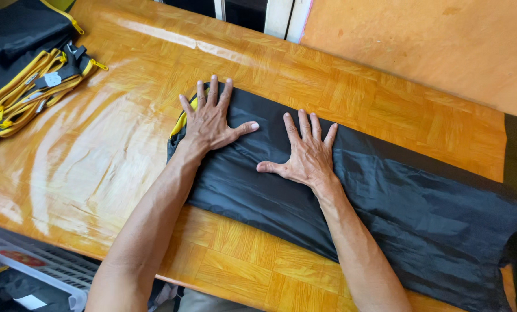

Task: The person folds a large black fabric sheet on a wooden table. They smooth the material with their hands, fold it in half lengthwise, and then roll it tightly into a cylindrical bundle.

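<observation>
Hands flat on folded black fabric

Nearest, at lower left below the table [96, 173] edge: a white slatted crate [50, 277] with dark items inside, only partly in view. Then the table's near edge, running from lower left toward lower right, with a strip of bare orange wood between that edge and the fabric. Forearms reaching up from the bottom of the frame, well apart at the elbows and closer at the wrists.

Across the middle: a folded black fabric [385, 214], long and narrow, lying flat on the table. Long axis slanted from upper left to lower right; left end just past the left hand, right end at the table's right edge by a dark mass there. A sliver of yellow trim [180, 121] showing at the left end.

Left hand [211, 121] spread fully open, palm down, pressed on the fabric's left end, fingers pointing away, thumb out to the right. Right hand [306, 156] likewise spread open and flat, just beside the left, thumb pointing left. Thumbs near each other but not touching. Nothing gripped by either hand.

Wide bare tabletop to the left of the fabric, glossy with glare; a narrower bare band beyond it up to the far edge.

Farthest, in the upper left corner: a pile of black bags with yellow straps [27, 86], well apart from the hands. Beyond the far edge at right, an orange wall [443, 46].
</observation>
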